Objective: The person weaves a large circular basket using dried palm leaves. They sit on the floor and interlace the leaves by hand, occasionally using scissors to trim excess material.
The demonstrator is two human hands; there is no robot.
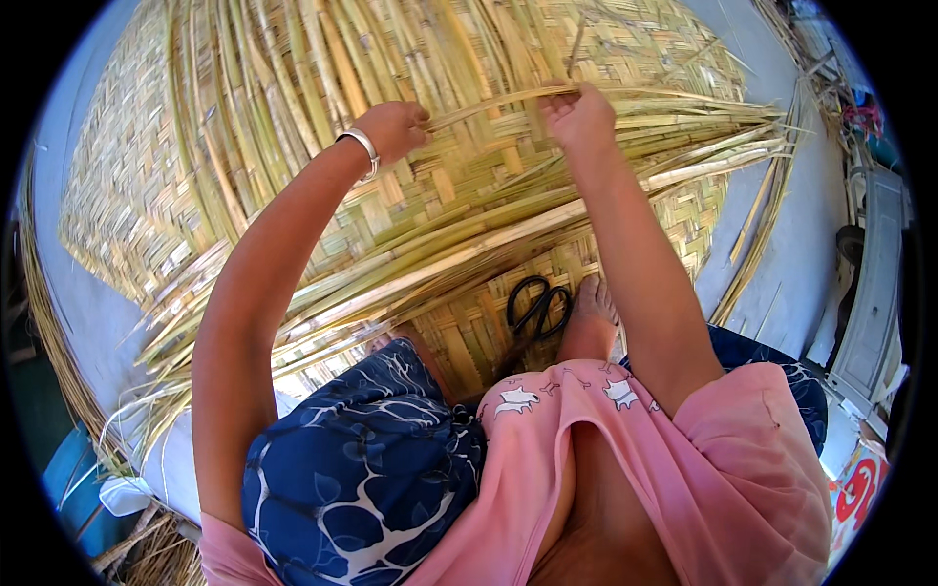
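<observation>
While the left hand point(396, 130) and right hand point(583, 117) pinch one reed strip point(493, 103), its length runs crosswise between them. It points toward the woven mat's point(117, 190) right edge.

One left hand point(394, 132) and one right hand point(583, 117), two in all, are shown with two bare feet point(593, 303), one pair of black-handled scissors point(540, 311), one pink top point(635, 449), one blue patterned garment point(342, 469), one woven mat point(112, 195), and plant strips point(684, 161) too numerous to count.
</observation>
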